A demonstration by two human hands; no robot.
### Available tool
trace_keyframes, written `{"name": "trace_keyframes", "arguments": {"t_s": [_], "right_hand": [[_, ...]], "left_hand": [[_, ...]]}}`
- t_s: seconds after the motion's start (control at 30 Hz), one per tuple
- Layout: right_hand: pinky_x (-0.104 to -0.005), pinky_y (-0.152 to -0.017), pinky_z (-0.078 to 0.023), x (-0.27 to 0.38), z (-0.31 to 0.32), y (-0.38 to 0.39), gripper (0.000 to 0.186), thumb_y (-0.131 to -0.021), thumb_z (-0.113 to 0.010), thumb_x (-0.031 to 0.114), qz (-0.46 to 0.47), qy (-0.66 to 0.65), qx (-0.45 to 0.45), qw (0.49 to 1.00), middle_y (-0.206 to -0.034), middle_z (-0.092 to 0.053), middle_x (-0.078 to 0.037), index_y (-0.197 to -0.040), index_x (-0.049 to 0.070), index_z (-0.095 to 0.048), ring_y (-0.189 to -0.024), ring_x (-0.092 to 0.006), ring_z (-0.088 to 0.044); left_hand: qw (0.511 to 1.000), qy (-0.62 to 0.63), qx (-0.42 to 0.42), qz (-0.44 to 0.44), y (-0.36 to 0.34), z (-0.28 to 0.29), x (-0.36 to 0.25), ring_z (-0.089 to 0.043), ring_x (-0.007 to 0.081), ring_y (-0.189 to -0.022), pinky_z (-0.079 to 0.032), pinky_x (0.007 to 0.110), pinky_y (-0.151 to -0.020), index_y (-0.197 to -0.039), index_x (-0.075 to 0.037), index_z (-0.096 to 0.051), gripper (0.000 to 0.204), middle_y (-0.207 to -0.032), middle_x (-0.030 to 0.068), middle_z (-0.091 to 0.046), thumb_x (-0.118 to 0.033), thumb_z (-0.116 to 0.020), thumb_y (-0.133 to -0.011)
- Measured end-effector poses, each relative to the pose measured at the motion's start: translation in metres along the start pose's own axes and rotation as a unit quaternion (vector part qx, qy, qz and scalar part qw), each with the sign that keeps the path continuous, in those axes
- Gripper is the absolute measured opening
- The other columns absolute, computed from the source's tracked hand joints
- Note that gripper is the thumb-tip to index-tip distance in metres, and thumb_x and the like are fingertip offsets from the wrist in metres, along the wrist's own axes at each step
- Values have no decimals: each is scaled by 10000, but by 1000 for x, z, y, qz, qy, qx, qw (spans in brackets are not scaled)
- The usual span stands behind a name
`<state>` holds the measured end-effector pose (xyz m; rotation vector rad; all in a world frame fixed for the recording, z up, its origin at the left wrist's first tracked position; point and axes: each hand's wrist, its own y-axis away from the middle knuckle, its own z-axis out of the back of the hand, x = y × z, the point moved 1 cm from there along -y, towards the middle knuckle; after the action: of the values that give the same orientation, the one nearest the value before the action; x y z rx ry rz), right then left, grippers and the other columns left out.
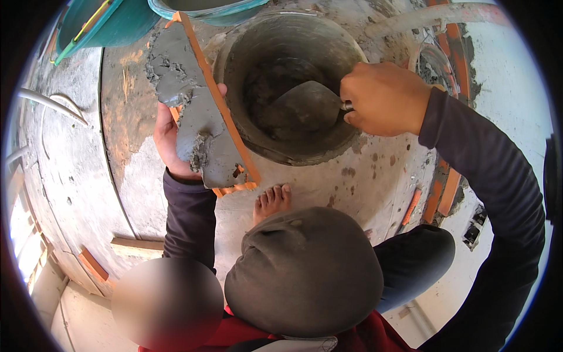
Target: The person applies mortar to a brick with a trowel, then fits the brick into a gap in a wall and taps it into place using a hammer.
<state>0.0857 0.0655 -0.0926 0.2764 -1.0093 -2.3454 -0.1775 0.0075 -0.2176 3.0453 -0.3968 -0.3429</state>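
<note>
My left hand point(168, 138) grips an orange clay block point(214, 105), held tilted beside the bucket, with uneven grey mortar point(199, 141) spread over the face turned up to the camera. My right hand point(381, 97) is closed on the handle of a trowel point(302, 105), whose rounded grey blade lies down in a cement-coated bucket point(289, 156) among dark wet mortar. The bucket stands just beyond my bare foot.
Teal tubs point(97, 20) stand at the upper left. A pale hose point(434, 14) crosses the upper right. Orange block pieces point(448, 190) lie along the right wall. A grey pipe point(53, 102) and a wooden piece point(136, 245) are at left on the stained floor point(328, 185).
</note>
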Motion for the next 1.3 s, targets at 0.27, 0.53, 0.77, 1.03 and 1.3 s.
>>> {"name": "trace_keyframes", "arguments": {"t_s": [0.27,0.53,0.77,1.03,1.3], "right_hand": [[-422,-790,-475,-54,-41,32,393,-811,-692,320,42,-220,-128,966,-928,-626,-185,-1011,-17,-660,-924,-335,-589],[-355,-585,-384,-84,-156,193,305,-818,-708,270,-71,-366,-395,840,-647,-471,-112,-828,-10,-589,-599,-219,-464],[-408,-654,-471,-3,-351,424,249,-796,-724,224,-440,-316,-328,774,-729,-594,-178,-838,-8,-642,-691,-324,-588],[-385,-594,-456,187,-513,546,190,-722,-712,142,-601,-436,-218,633,-667,-584,-150,-787,-15,-628,-623,-319,-568],[-264,-390,-381,171,-629,585,175,-770,-714,176,-312,-887,-71,332,-547,-540,14,-699,38,-632,-440,-79,-484]], "left_hand": [[999,2,15,33,7,15,-18,-587,387,-1107,-513,475,-893,-1419,-8,-359,600,-1323,248,-511,-436,-362,-998],[992,-129,-3,-11,-12,-18,-25,-591,333,-1083,-520,448,-872,-1454,-17,-285,668,-1316,212,-516,-420,-455,-950],[985,-138,56,84,-63,-114,37,-587,325,-1093,-516,429,-882,-1431,-5,-314,647,-1311,209,-518,-362,-504,-926],[963,-107,132,210,-75,-233,172,-581,315,-1105,-513,408,-894,-1404,8,-347,627,-1305,205,-521,-295,-559,-899],[874,-71,163,452,-42,-288,295,-576,306,-1116,-509,387,-906,-1377,22,-381,611,-1299,201,-524,-228,-615,-872]]}}
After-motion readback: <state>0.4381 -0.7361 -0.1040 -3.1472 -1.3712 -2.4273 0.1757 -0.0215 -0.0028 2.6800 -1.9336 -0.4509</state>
